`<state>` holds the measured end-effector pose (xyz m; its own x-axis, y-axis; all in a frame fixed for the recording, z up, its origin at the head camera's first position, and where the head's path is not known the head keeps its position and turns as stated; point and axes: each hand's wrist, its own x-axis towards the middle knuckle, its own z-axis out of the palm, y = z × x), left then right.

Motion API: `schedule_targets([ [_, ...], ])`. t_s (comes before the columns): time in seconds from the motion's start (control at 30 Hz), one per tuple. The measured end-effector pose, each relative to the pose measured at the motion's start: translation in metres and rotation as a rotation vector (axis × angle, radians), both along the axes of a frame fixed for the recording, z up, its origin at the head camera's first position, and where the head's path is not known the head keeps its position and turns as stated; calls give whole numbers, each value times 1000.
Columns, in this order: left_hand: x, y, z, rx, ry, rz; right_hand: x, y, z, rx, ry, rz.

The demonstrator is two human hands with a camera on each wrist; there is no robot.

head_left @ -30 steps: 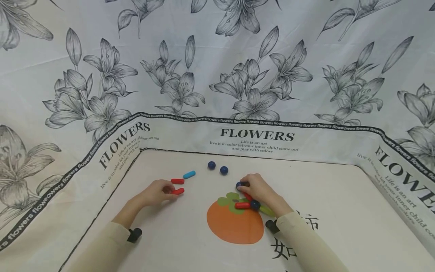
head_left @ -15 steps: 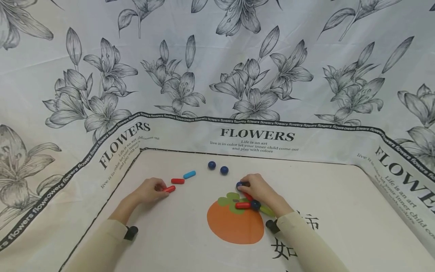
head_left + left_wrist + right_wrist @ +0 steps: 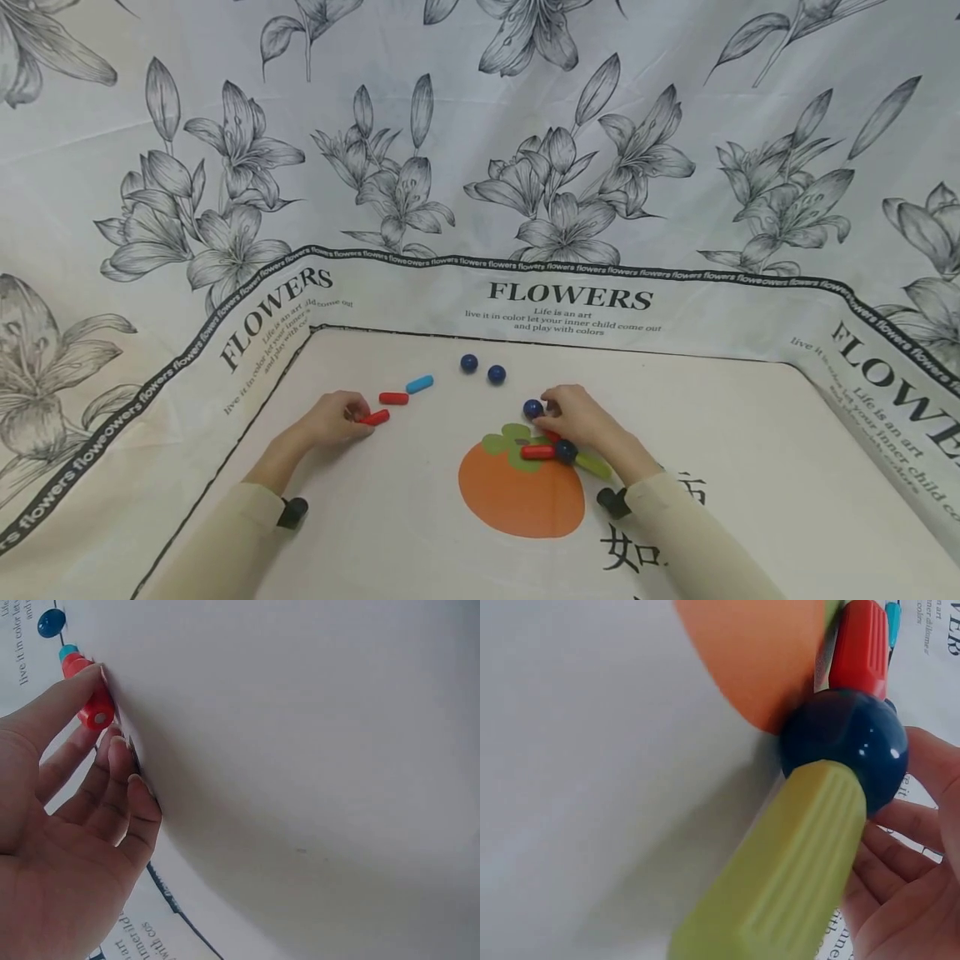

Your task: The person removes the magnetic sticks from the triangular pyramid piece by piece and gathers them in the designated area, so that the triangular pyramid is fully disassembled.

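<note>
L hand [image 3: 333, 419] pinches red stick [image 3: 377, 416]; R hand [image 3: 585, 418] by blue ball [image 3: 532, 408].
Stick juts twd R side; ball just left of R hand, can't tell R's grip.

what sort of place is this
Perhaps a play or craft table, indoors, though the room is hidden: a flower-printed cloth rises behind it, an orange fruit print marks its surface, and a red rod and dark blue balls lie there.
</note>
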<state>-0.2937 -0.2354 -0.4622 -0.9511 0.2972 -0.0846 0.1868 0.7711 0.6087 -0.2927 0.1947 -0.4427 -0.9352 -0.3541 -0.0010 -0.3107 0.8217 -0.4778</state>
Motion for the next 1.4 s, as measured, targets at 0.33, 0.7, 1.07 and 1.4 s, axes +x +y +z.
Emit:
schedule_targets([
  [0.33,4,16,16,96,120,8,15,3,6,21,-1,45],
  [0.7,20,116,29,77,109,-200,20,1,2,-83,-49,180],
  [1.07,9,195,3,51,-54,-308,31,-4,4,-78,-50,233],
  [1.4,4,210,-2,39,-52,-329,35,4,4,-68,-42,229],
])
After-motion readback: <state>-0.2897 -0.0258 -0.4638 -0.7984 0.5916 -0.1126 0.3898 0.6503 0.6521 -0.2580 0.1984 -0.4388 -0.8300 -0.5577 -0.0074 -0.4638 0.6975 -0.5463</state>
